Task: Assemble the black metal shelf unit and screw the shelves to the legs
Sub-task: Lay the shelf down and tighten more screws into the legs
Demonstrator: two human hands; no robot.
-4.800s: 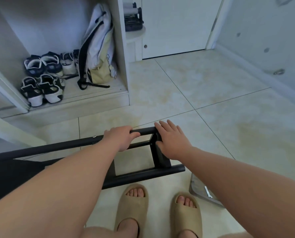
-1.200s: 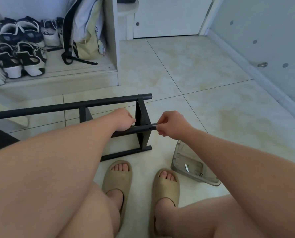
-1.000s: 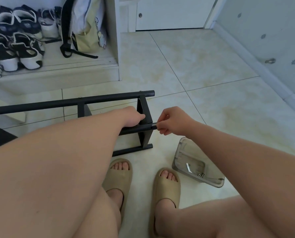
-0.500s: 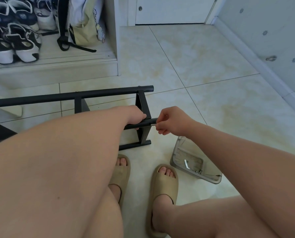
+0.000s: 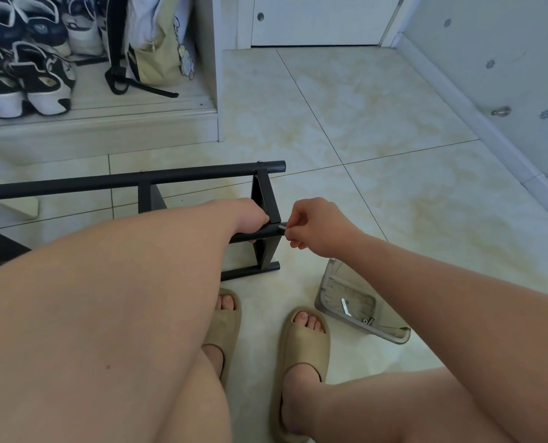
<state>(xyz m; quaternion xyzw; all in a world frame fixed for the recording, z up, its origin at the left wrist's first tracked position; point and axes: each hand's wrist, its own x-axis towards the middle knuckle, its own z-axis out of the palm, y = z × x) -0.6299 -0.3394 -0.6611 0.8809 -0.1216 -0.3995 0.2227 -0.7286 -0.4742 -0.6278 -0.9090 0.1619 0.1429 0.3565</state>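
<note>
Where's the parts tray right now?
Head view: the clear parts tray sits on the floor tiles right of centre, beside the right sandal, partly under the right forearm and below the right hand at the end of the black rail.

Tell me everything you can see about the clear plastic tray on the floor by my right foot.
The plastic tray is translucent, greyish, rectangular with rounded corners and a raised rim. It lies on the tiled floor right of the right sandal, partly hidden under the right forearm. Inside lie a silver bent hex key and small screws. No hand touches it.
</note>
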